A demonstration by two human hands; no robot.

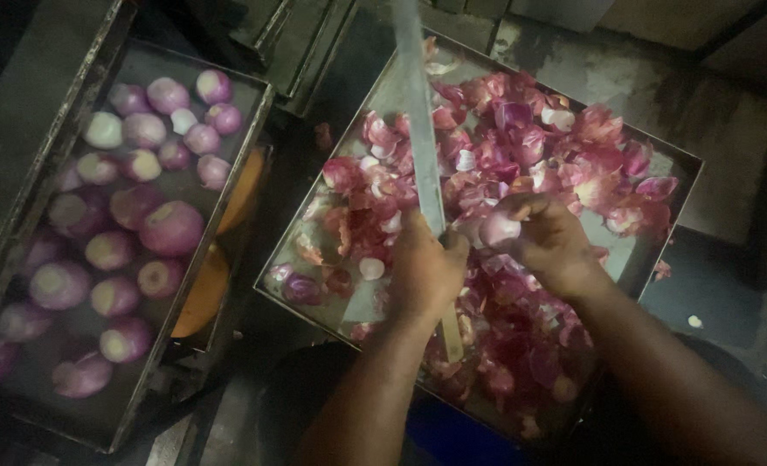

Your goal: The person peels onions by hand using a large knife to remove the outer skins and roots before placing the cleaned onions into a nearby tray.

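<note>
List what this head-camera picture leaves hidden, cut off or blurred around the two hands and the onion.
- Knife: tip cut off by the top edge; handle hidden in the left hand.
- Onion: mostly covered by right hand fingers.
- Peel tray: near edge lost in darkness.
- Orange objects: hidden under the peeled-onion tray.

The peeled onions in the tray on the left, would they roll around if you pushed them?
Probably yes: the peeled onions are round and lie loose, so a push would likely set them rolling, until they bump a neighbour or the left tray wall. Their bare skins look smooth and shiny, so they may be slippery to grab.
</note>
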